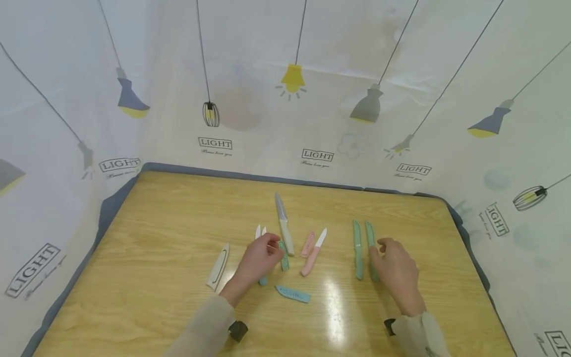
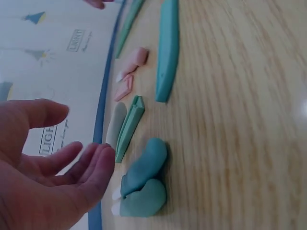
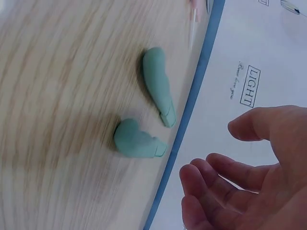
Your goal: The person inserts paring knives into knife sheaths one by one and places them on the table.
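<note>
My left hand [image 1: 257,255] hovers above two small white-bladed knives, its fingers loosely bent and nothing in them. Their blue handle [image 2: 145,165] and green handle [image 2: 144,199] lie side by side in the left wrist view. Just right of that hand are a green sheath [image 1: 284,258] and a large knife [image 1: 285,230] with a cream handle. My right hand [image 1: 396,265], relaxed and holding nothing, is beside two green-handled knives, one left [image 1: 358,253] and one right [image 1: 371,237], both with green sheaths on. In the right wrist view, a gap separates the fingers from both handles.
A pink knife [image 1: 312,260] lies beside its pink sheath [image 1: 308,244] mid-table. A blue sheath [image 1: 292,294] lies nearer the front, and a cream sheath [image 1: 218,267] to the left. Printed sheeting [image 1: 267,129] stands around the wooden table [image 1: 156,238].
</note>
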`<state>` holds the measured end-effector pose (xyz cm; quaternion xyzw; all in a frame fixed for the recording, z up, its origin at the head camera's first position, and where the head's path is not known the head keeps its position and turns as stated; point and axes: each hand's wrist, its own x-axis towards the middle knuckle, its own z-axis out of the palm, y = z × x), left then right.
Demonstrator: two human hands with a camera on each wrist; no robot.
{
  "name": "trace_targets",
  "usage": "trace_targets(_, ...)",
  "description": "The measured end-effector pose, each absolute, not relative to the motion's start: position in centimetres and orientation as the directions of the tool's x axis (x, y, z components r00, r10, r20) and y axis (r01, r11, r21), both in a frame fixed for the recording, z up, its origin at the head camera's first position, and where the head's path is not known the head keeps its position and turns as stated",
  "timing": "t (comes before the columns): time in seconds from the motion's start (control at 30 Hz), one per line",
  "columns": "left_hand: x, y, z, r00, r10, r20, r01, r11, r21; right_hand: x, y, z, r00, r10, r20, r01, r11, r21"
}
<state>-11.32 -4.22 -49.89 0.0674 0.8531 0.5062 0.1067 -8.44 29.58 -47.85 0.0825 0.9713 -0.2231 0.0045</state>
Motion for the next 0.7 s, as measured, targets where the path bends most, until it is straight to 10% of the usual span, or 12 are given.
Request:
trace_targets(0.23, -11.7, -2.1, -50.3, -0.957, 0.235, -0.172, 0.065, 0.748, 0.661, -8.1, 28.8, -47.3, -0.99, 0.13, -0.051, 0.139, 0.872, -0.469)
trace_targets(0.7, -12.4, -0.4, -50.7, -0.971, 0.215, -0.101, 0.137, 0.856, 0.499, -8.5, 28.4, -47.4, -0.99, 0.123, -0.065, 0.139, 0.868, -0.477)
